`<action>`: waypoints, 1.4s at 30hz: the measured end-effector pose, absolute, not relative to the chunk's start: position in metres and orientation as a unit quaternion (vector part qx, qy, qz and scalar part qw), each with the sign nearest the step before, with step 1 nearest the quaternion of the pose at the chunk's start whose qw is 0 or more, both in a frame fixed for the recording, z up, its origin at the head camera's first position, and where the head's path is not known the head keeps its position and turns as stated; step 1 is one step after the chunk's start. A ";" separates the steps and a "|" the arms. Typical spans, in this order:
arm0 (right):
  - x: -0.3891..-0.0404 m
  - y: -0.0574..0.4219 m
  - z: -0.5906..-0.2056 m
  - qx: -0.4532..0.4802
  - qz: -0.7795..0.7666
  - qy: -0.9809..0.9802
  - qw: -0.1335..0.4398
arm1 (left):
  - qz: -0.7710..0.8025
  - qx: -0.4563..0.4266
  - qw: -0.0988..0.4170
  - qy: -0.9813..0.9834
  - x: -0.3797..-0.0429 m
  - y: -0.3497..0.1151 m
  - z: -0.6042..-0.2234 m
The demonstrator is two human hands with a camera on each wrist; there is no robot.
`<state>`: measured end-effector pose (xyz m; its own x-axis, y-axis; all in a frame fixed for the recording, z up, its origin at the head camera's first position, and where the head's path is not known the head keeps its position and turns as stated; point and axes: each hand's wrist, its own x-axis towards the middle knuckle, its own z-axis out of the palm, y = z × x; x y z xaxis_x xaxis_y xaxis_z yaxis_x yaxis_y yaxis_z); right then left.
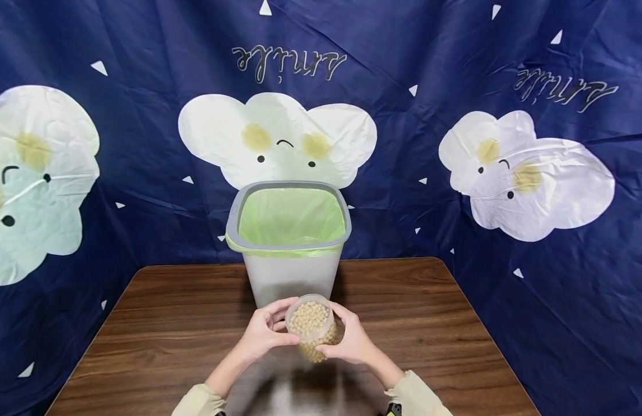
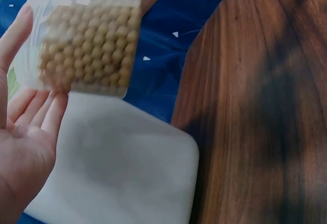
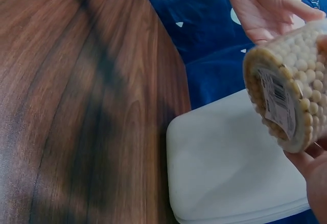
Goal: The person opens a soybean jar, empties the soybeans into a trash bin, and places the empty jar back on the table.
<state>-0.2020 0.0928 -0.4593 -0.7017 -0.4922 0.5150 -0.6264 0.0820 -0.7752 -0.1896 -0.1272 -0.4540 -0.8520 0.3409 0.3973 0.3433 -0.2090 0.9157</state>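
Grip: left hand (image 1: 264,334) and right hand (image 1: 349,341) both clamp one clear jar (image 1: 318,342), the left at its 9 o'clock side, the right at 3, thumbs on the near face, fingers reaching round behind. The two-sided hold probably serves to steady a smooth, full cylinder. Jar is packed with pale round beads (image 1: 306,318); whether a clear lid covers them, cannot tell. It is held up off the wood, top turned toward the head camera, and the right wrist view shows its base with a barcode label (image 3: 278,101). At 12 o'clock from the jar, just beyond, stands an upright bin (image 1: 292,277), open mouth upward; its grey rim (image 1: 292,248) seems to pin the green liner (image 1: 292,214) spread. Bin sits toward the table's far edge, likely so its mouth stays reachable, but it limits forward room at jar height. Free room on the table (image 1: 420,323) lies at 9 and 3 o'clock, side edges well apart from both hands; blue cloth (image 1: 404,34) closes off 10 through 2
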 end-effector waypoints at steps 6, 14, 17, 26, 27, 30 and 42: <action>-0.195 0.084 -0.439 0.345 0.518 -0.768 0.153 | -0.723 -0.176 0.082 -0.663 -0.187 -0.110 -0.454; -0.205 0.088 -0.434 0.330 0.564 -0.753 0.074 | -0.749 -0.171 0.031 -0.639 -0.195 -0.117 -0.449; -0.208 0.091 -0.434 0.358 0.560 -0.746 0.044 | -0.742 -0.219 -0.003 -0.633 -0.199 -0.126 -0.447; -0.207 0.083 -0.433 0.335 0.523 -0.772 0.133 | -0.736 -0.142 0.072 -0.658 -0.196 -0.108 -0.444; -0.206 0.083 -0.433 0.328 0.522 -0.775 0.142 | -0.737 -0.124 0.076 -0.660 -0.195 -0.105 -0.444; -0.206 0.084 -0.432 0.311 0.536 -0.773 0.139 | -0.741 -0.110 0.073 -0.658 -0.195 -0.103 -0.442; -0.202 0.090 -0.431 0.355 0.561 -0.745 0.063 | -0.761 -0.270 -0.026 -0.589 -0.205 -0.125 -0.446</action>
